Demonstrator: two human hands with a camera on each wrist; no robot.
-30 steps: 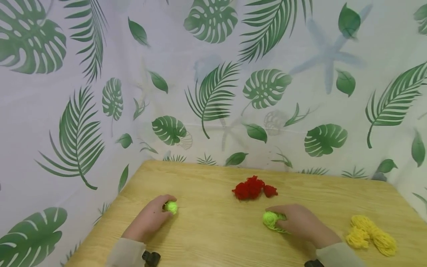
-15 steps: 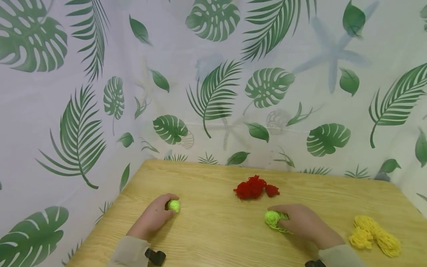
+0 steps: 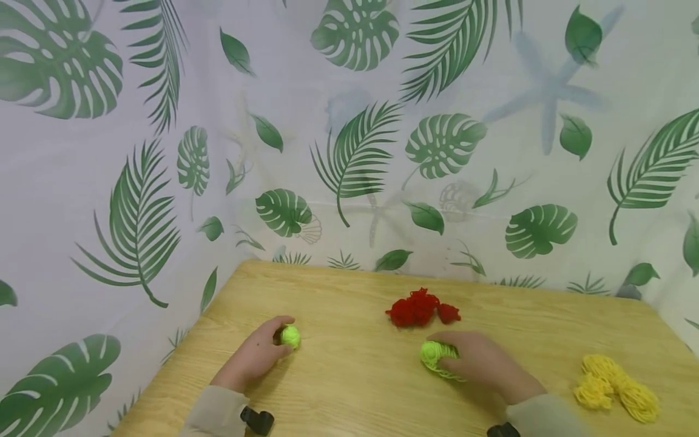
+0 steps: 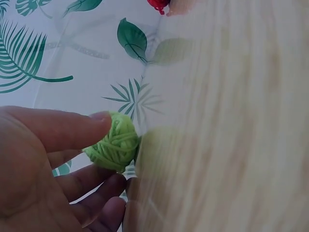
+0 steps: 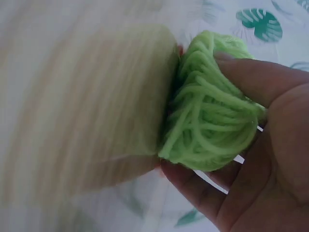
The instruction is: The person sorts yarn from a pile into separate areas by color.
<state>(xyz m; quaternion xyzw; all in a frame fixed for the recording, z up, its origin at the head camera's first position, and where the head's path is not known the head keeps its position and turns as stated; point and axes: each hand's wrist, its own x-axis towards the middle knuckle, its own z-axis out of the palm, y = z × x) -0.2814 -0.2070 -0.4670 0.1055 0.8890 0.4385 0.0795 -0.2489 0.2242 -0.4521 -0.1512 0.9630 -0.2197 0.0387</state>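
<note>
On the left of the wooden table, my left hand (image 3: pixel 256 355) pinches a small lime-green yarn ball (image 3: pixel 291 337) between thumb and fingers. The left wrist view shows this ball (image 4: pixel 116 145) at the tabletop, the thumb on its upper side. Right of the middle, my right hand (image 3: pixel 486 361) grips a larger lime-green yarn bundle (image 3: pixel 435 358), with loose-looking loops along its lower side. Up close in the right wrist view, the bundle (image 5: pixel 212 106) sits against the table, thumb on one side and fingers on the other. The palm covers part of it in the head view.
Red yarn balls (image 3: pixel 420 308) lie near the table's back, between and beyond the hands. Yellow yarn bundles (image 3: pixel 614 385) lie at the right, past the right hand. A leaf-printed curtain (image 3: pixel 349 152) hangs behind the wooden table (image 3: pixel 338 388) and along its left side.
My right hand has shifted a little to the left with the larger green bundle. My left hand still holds the small ball and sits slightly further right in view as the camera shifts.
</note>
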